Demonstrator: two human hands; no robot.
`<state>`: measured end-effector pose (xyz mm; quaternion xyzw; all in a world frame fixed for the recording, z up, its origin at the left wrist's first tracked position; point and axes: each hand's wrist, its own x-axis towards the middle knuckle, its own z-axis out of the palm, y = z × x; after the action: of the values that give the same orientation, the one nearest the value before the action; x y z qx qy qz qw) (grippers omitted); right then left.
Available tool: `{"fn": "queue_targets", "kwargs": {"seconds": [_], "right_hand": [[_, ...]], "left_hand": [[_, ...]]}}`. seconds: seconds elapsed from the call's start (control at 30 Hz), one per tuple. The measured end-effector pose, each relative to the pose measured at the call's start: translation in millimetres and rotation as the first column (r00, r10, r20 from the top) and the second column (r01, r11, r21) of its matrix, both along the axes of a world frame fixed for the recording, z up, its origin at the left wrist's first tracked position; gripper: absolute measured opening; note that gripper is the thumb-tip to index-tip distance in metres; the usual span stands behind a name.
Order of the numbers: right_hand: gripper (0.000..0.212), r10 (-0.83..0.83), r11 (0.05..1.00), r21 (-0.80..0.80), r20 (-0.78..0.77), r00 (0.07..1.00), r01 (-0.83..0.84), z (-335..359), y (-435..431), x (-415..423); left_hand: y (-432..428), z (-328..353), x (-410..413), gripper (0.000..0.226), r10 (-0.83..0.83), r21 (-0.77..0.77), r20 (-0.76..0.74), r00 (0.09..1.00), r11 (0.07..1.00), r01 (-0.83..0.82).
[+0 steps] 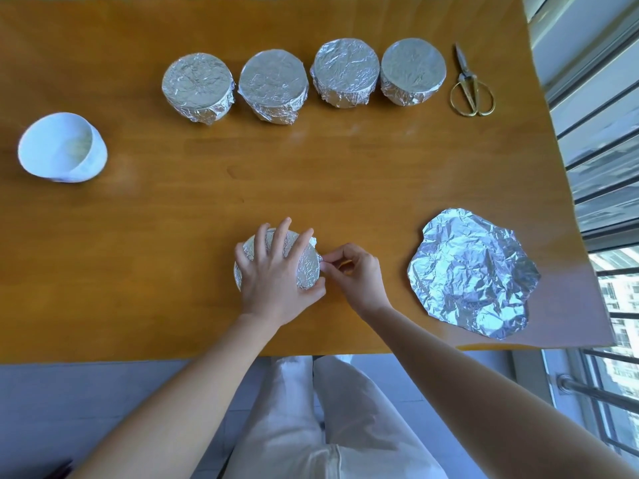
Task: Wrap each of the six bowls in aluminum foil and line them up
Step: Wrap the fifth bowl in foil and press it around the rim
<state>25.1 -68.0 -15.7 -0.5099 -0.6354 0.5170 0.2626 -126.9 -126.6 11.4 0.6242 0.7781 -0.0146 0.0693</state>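
Note:
Several foil-wrapped bowls (276,86) stand in a row at the far side of the wooden table (173,271). Near the front edge sits another bowl covered in foil (307,267). My left hand (273,271) lies spread over its top, fingers straight, pressing it down. My right hand (352,271) pinches the foil edge at the bowl's right side. One bare white bowl (62,148) stands at the left. A loose crumpled round foil sheet (470,271) lies flat at the right.
Gold-handled scissors (470,88) lie shut at the right end of the row. Window bars run along the table's right side. My legs in white trousers are below the front edge.

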Motion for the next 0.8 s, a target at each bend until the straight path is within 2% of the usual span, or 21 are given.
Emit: {"fn": "queue_targets", "kwargs": {"seconds": [0.23, 0.3, 0.4, 0.47, 0.6, 0.8], "right_hand": [[0.013, 0.023, 0.966, 0.254, 0.084, 0.996, -0.043, -7.7, -18.0, -0.5], [0.017, 0.022, 0.986, 0.165, 0.037, 0.999, -0.028, -8.8, -20.5, 2.4], [0.017, -0.074, 0.973, -0.229, -0.146, 0.987, 0.039, -6.3, -15.9, 5.3], [0.014, -0.134, 0.921, -0.387, -0.235, 0.963, 0.034, -2.9, -11.8, 6.2], [0.017, -0.184, 0.875, -0.483, -0.294, 0.938, 0.02, 2.9, -10.7, 5.3], [0.017, -0.221, 0.853, -0.52, -0.297, 0.929, 0.037, 1.4, -20.5, 5.1]], "left_hand": [[0.3, 1.2, -0.4, 0.076, -0.006, -0.011, -0.012, 1.0, 1.0, 0.006], [0.4, 1.0, -1.0, 0.076, -0.011, -0.009, -0.009, 1.0, 1.0, 0.011], [0.5, 0.5, -1.7, 0.075, -0.021, -0.01, 0.008, 1.0, 1.0, 0.021], [0.6, 0.3, -2.2, 0.076, -0.026, -0.019, 0.004, 1.0, 0.999, 0.026], [0.9, 1.0, -1.9, 0.075, -0.025, -0.024, 0.004, 1.0, 0.999, 0.025], [1.6, 3.0, -2.3, 0.072, -0.043, -0.012, 0.002, 0.999, 0.999, 0.043]]}}
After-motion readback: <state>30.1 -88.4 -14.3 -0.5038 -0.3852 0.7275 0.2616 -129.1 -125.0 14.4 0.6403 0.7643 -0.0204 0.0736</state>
